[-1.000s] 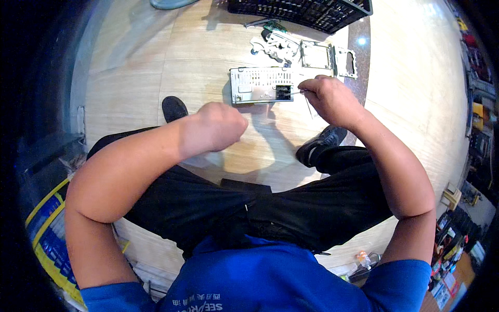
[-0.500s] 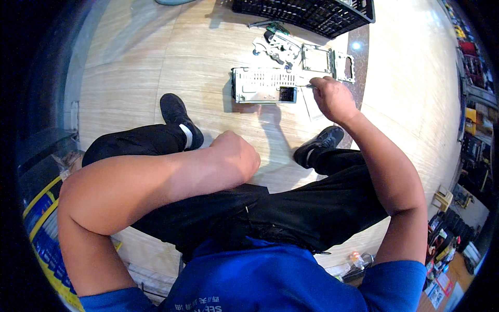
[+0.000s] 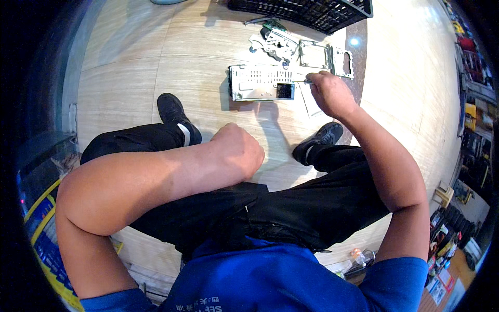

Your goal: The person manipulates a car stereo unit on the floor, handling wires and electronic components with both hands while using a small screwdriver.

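A metal box-shaped electronic unit (image 3: 257, 91) with slotted vents and a dark square opening at its front right corner sits on the floor ahead of me. My right hand (image 3: 333, 94) reaches just to the right of it, thumb and fingers pinched on a thin metal tool (image 3: 307, 81). That tool points at the unit's right side, its kind too small to make out. Above my lap is my left hand (image 3: 239, 151), curled into a fist, apart from the unit. Its fingers are turned under and hide anything within them.
Beyond the unit lie white metal mechanism parts (image 3: 280, 46), a rectangular frame (image 3: 315, 55) and a flat bracket (image 3: 342, 63). A black plastic crate (image 3: 306, 14) stands behind them. My shoes (image 3: 175, 112) are planted on both sides; crowded shelves (image 3: 470, 119) line the right.
My left fist has shifted slightly right and up. My right hand keeps its pinch beside the unit. The whole view has moved a little.
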A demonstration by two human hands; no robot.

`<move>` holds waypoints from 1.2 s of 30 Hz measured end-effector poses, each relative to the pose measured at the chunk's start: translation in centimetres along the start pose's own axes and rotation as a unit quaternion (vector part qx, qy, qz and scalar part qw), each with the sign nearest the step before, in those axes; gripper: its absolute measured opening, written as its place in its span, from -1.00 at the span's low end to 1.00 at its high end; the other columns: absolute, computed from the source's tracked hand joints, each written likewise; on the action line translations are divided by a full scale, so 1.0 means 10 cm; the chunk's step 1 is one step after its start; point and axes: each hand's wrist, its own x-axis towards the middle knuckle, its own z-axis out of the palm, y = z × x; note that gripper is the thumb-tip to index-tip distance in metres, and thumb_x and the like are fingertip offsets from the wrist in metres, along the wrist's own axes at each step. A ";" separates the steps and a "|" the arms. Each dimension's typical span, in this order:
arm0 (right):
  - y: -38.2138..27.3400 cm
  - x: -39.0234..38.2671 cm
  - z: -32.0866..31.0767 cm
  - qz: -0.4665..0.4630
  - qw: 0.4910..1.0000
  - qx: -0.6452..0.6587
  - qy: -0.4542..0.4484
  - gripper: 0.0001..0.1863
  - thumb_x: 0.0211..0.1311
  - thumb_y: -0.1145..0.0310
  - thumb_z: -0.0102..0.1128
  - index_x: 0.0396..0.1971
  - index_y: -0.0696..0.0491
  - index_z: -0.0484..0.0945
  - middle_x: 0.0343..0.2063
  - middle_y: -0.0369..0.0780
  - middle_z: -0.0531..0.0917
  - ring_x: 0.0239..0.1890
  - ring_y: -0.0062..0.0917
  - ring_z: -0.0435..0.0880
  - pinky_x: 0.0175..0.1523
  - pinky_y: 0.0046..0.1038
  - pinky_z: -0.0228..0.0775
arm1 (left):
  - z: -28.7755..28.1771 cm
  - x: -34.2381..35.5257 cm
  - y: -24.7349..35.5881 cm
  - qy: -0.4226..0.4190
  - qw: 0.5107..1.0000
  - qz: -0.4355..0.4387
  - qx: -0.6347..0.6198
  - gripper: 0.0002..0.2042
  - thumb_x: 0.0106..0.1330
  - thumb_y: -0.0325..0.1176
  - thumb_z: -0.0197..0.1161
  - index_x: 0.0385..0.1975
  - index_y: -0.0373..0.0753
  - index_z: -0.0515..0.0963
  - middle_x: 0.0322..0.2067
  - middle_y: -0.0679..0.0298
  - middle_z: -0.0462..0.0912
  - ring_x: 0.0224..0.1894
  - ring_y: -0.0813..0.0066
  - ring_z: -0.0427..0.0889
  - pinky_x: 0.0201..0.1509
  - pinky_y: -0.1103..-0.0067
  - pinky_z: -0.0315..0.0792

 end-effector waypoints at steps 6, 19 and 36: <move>0.02 0.02 0.03 0.001 1.000 -0.013 -0.013 -0.74 0.33 0.41 0.04 -0.08 0.15 0.61 -0.23 0.08 0.65 -0.17 0.01 0.66 -0.01 -0.09 0.50 | -0.03 0.03 0.01 -0.019 0.999 -0.032 -0.007 -0.82 0.17 -0.38 0.24 -0.31 -0.12 0.76 -0.29 0.21 0.79 -0.20 0.24 0.78 -0.30 0.32 0.61; 0.01 0.03 0.06 -0.006 0.998 -0.056 0.000 -0.82 0.32 0.40 0.00 -0.31 0.16 0.56 -0.37 0.05 0.65 -0.25 -0.04 0.68 -0.10 -0.09 0.54 | -0.05 0.01 0.00 -0.035 0.999 -0.031 -0.002 -0.82 0.16 -0.39 0.25 -0.30 -0.12 0.76 -0.27 0.21 0.79 -0.18 0.24 0.78 -0.28 0.31 0.63; -0.09 0.04 -0.01 0.029 0.994 -0.076 -0.070 -0.80 0.38 0.33 0.02 -0.25 0.12 0.57 -0.39 0.05 0.70 -0.25 -0.04 0.71 -0.14 -0.07 0.55 | -0.02 0.01 -0.02 -0.006 1.000 -0.014 -0.016 -0.86 0.09 -0.40 0.29 -0.35 -0.19 0.67 -0.37 0.16 0.76 -0.27 0.20 0.77 -0.31 0.32 0.62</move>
